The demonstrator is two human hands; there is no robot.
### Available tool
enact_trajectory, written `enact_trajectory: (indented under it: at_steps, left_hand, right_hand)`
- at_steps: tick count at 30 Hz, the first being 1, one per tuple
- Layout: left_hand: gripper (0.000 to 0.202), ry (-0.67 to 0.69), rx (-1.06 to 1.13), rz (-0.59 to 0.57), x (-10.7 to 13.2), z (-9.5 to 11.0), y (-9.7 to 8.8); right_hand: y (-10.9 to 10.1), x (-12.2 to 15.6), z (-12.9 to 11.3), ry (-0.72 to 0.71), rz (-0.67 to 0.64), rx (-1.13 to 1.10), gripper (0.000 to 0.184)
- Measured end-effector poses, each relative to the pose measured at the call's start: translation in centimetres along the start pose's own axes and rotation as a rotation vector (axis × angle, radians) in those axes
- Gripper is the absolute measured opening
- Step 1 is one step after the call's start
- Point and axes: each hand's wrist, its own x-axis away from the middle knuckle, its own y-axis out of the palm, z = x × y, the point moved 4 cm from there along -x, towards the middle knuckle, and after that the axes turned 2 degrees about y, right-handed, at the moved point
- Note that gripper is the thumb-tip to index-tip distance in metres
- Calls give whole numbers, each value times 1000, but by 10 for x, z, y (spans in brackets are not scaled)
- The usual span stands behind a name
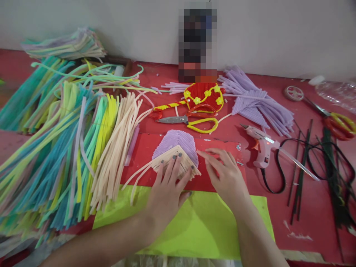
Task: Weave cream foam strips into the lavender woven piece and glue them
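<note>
A leaf-shaped panel of purple pipe cleaners (178, 139) lies in front of me, its rows meeting in a chevron. Cream pipe cleaners (177, 151) form its lower part, and a few loose cream ends (137, 177) stick out at the left. My left hand (168, 181) rests flat on the cream part with its fingers spread. Just off the panel's right edge is my right hand (224, 167), its fingers stretched out and apart, with nothing visible in them. Under the work are a red board (217, 181) and a yellow-green sheet (205, 226).
Bundles of coloured pipe cleaners (69, 148) fill the left side. Scissors (191, 120) and a red fan-shaped piece (204, 96) lie beyond the panel. More purple pipe cleaners (256, 100), a pink glue gun (263, 144) with its cord, dark stems (302, 178) and second scissors (338, 124) are rightward.
</note>
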Motion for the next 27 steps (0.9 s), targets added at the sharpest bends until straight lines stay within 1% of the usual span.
enact_trajectory:
  at_steps: [3,8,11,14,18,22,27]
  left_hand:
    - [56,-2,-7,9,0,0,0]
    - [58,-12,0,31,2,0,1]
    - [61,-11,1,26,1,0,1]
    - [59,-3,0,19,0,0,-1]
    - [57,-3,-31,7,-1,1,-4]
    - [59,0,-54,22,1,2,-3]
    - [61,-12,-42,6,1,2,1]
  right_hand:
    - [1,1,0,-8,8,-10,36]
    - [-9,0,7,93,167,-14,27]
    - [-11,-1,9,112,210,-27,22]
    - [-3,-3,7,126,177,-121,18]
    - [13,-8,3,182,116,-279,14]
    - [21,-13,3,202,88,-301,11]
    - [27,-17,10,256,108,-316,9]
